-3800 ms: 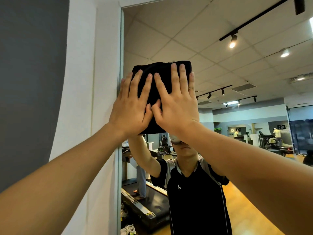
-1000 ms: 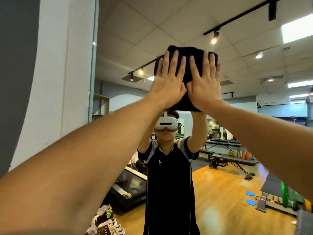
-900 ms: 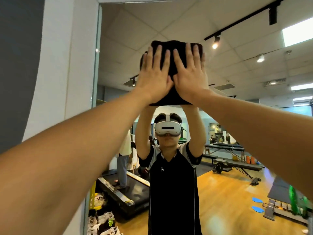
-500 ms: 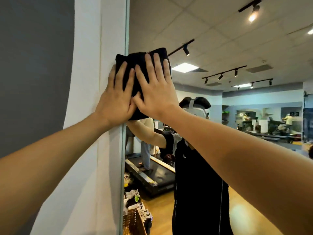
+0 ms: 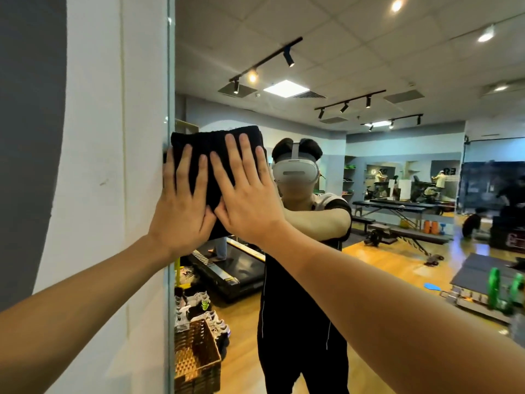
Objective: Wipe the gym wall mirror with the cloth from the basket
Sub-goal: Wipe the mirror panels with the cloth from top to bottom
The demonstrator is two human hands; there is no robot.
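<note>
Head view: white wall [image 5: 93, 166] borders the mirror [image 5: 369, 66] on the left. My left hand [image 5: 181, 211] and right hand [image 5: 250, 206], fingers straight and spread, press the black cloth [image 5: 210, 143] flat at the mirror's left edge. Reflected wicker basket [image 5: 196, 356] at the bottom; contents unclear.

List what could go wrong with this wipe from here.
1. The cloth sits at the mirror's left edge, so a stroke further left may run onto the wall.
2. Both hands, left and right, press flat without gripping; the cloth might slip down.
3. The right hand's fingers reach the cloth's edge and may smudge the glass.
</note>
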